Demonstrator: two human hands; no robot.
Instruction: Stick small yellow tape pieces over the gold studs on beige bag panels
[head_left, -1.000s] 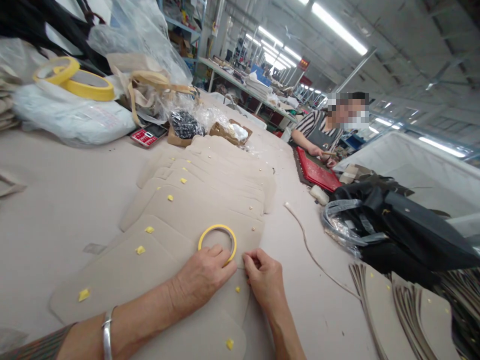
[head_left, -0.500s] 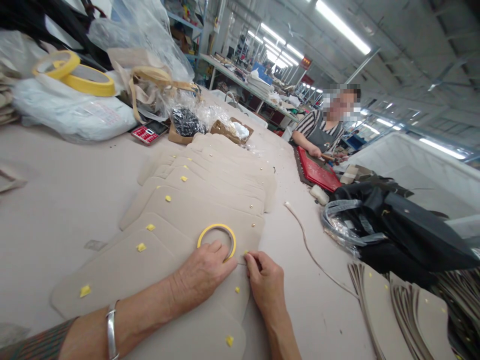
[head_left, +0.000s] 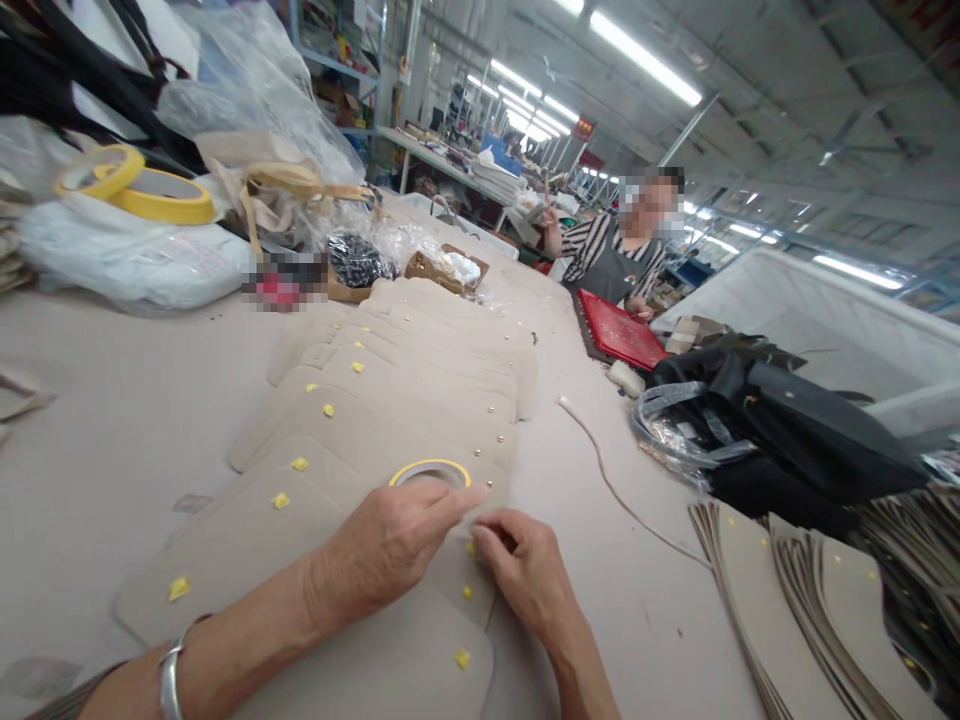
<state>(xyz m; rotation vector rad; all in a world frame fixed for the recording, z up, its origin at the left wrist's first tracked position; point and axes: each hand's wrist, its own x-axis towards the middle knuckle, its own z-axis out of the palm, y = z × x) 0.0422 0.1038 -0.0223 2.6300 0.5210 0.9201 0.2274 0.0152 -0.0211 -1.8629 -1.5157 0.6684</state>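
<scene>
A row of overlapping beige panels [head_left: 390,410] lies on the table, each with small yellow tape squares [head_left: 280,500] and brass studs. A thin roll of yellow tape [head_left: 429,471] rests on one panel. My left hand [head_left: 390,545] lies over the roll's near edge, index finger stretched toward my right hand. My right hand [head_left: 521,565] is closed in a pinch on the panel beside it, at a small yellow tape bit [head_left: 470,547]; what the fingertips hold is too small to name.
Two larger yellow tape rolls [head_left: 135,185] sit on a white bag at far left, beside plastic bags and small boxes. A black bag [head_left: 787,430] and a beige cord [head_left: 607,480] lie right. More beige panels [head_left: 810,610] are stacked near right. A person [head_left: 619,255] works by a red mat [head_left: 619,340].
My left hand has slid forward over the tape roll and its index finger now points at my right hand. My right hand has drawn slightly nearer. The person opposite has raised an arm.
</scene>
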